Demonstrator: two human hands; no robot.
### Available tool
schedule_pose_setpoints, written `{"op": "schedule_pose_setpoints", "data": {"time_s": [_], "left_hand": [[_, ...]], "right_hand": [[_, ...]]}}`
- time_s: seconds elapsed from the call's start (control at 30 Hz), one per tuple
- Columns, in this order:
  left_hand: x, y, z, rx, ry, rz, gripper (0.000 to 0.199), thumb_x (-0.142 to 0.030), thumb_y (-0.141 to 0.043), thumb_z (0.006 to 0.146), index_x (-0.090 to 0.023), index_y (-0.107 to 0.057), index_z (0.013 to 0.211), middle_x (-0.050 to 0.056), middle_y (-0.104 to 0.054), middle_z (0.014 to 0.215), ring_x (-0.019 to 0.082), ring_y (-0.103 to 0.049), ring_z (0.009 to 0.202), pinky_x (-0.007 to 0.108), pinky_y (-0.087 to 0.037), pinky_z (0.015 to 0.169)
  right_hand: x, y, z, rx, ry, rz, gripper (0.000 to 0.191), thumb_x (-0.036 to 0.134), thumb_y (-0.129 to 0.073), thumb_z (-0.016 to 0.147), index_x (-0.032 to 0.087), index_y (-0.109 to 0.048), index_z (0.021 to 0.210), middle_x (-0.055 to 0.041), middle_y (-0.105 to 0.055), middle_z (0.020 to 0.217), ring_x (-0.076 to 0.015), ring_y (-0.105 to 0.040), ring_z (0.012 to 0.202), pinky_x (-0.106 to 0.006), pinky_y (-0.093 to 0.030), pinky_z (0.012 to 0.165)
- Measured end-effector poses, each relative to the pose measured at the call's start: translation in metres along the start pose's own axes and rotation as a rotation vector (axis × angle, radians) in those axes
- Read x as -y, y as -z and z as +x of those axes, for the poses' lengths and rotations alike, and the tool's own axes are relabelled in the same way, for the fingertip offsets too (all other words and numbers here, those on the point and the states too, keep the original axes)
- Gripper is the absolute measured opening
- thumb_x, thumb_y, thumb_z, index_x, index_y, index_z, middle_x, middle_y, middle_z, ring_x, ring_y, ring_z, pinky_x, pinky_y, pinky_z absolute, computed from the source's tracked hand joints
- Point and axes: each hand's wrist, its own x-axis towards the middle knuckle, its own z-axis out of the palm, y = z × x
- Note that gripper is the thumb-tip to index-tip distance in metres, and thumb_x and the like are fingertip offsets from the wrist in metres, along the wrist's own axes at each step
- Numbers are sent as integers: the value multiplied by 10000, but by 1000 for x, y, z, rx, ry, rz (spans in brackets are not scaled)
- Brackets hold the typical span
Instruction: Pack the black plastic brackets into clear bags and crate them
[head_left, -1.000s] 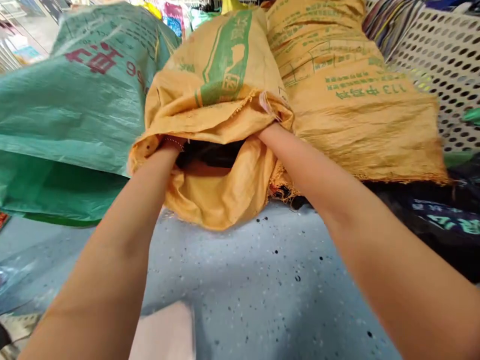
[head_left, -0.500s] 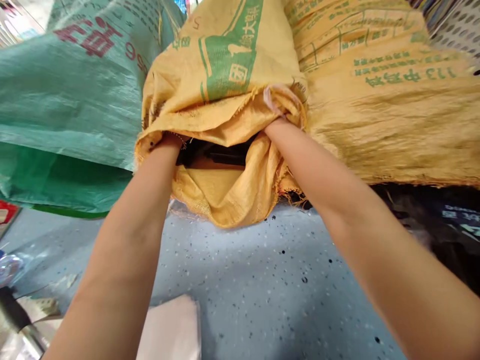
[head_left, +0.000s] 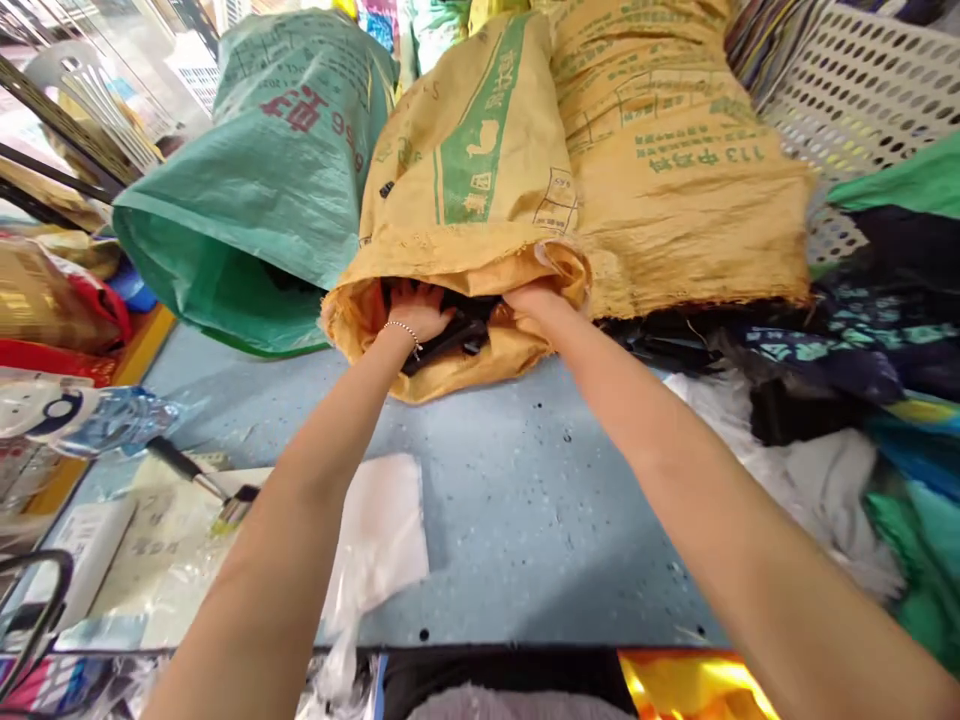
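Note:
A yellow woven sack (head_left: 517, 130) with a green printed band lies with its mouth towards me. Just inside the mouth, my left hand (head_left: 418, 312), a beaded bracelet on its wrist, rests on black items (head_left: 469, 335) whose kind I cannot make out. Its fingers are spread, the tips partly lost in the dark. At the mouth's right side, my right hand (head_left: 529, 298) reaches under the upper edge; the sack cloth hides its fingers.
A green woven sack (head_left: 292, 190) lies open on the left, another yellow sack (head_left: 675, 200) on the right. On the blue-grey table (head_left: 510, 500) are a brush (head_left: 195, 470), white sheets (head_left: 386, 530) and a clear plastic bottle (head_left: 112, 420). Dark plastic bags (head_left: 832, 350) are heaped at right.
The view has drawn back, showing more of the table. My left hand, hidden inside the sack before, now shows at its mouth on the black items. My right hand stays inside the right edge.

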Motion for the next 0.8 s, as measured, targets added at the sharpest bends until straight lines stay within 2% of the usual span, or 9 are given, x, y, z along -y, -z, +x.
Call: {"op": "schedule_pose_setpoints", "data": {"time_s": [0.07, 0.17, 0.27, 0.37, 0.47, 0.53, 0.6, 0.73, 0.8], "left_hand": [[-8, 3, -21, -4, 19, 59, 629, -528, -566, 894, -144, -616, 1389, 189, -435, 1613, 547, -261, 1489, 722, -247, 1162], [-8, 8, -56, -2, 25, 89, 656, -535, -550, 894, -145, -592, 1420, 182, -374, 1655, 553, -219, 1508, 734, -255, 1148], [-7, 5, -90, 6, 8, 103, 621, -492, -582, 859, -151, -642, 1374, 158, -270, 1708, 544, -146, 1547, 725, -229, 1173], [-12, -1, -117, 6, -22, 124, 477, -420, -639, 810, -166, -753, 1198, 102, -158, 1748, 495, -44, 1591, 688, -126, 1239], [-18, 0, -133, 38, -61, 125, 390, -431, -687, 801, -193, -780, 1095, 82, -136, 1753, 447, 4, 1609, 690, -15, 1253], [-23, 8, -141, 81, -34, 94, 474, -483, -745, 778, -186, -750, 1147, 134, -173, 1739, 454, -40, 1606, 717, -1, 1238], [-31, 19, -151, 45, 41, 23, 613, -473, -790, 759, -159, -679, 1274, 204, -241, 1708, 464, -108, 1595, 728, -25, 1234], [-67, 28, -191, -190, 29, -405, 570, -417, -678, 883, -167, -577, 1385, 183, -469, 1587, 366, -340, 1533, 587, -214, 1273], [-95, 19, -222, -118, -8, -823, 536, -542, -565, 949, -204, -577, 1365, 144, -585, 1468, 320, -508, 1415, 512, -400, 1189]], "right_hand": [[6, -17, -20, -130, -128, -168, 449, 302, -586, 1023, 33, -589, 1382, -191, -585, 1423, -285, -516, 1374, -406, -433, 1153], [16, -45, -59, -260, -242, -494, 507, 154, -633, 954, 127, -561, 1455, -252, -450, 1574, -432, -441, 1433, -610, -385, 1151], [22, -71, -100, -275, -182, -571, 475, 175, -639, 948, 125, -562, 1414, -281, -334, 1639, -458, -413, 1437, -651, -400, 1123], [21, -88, -132, -296, -193, -511, 375, 175, -627, 944, 115, -576, 1310, -289, -237, 1676, -455, -418, 1430, -657, -429, 1091], [16, -86, -151, -265, -267, -391, 328, 187, -606, 947, 105, -553, 1260, -299, -296, 1639, -410, -438, 1437, -612, -422, 1115], [14, -75, -162, -258, -277, -295, 298, 223, -588, 956, 113, -557, 1232, -274, -408, 1571, -371, -432, 1452, -572, -385, 1159], [18, -63, -178, -279, -313, -163, 273, 309, -540, 986, 139, -578, 1196, -231, -545, 1445, -352, -481, 1406, -552, -397, 1149], [45, -59, -237, -243, -353, 359, 395, 507, -462, 1001, 184, -616, 1168, -152, -693, 1211, -322, -641, 1203, -497, -508, 1021], [66, -73, -273, -58, -268, 668, 480, 563, -412, 1008, 183, -618, 1217, -147, -716, 1184, -302, -692, 1138, -460, -545, 970]]}}
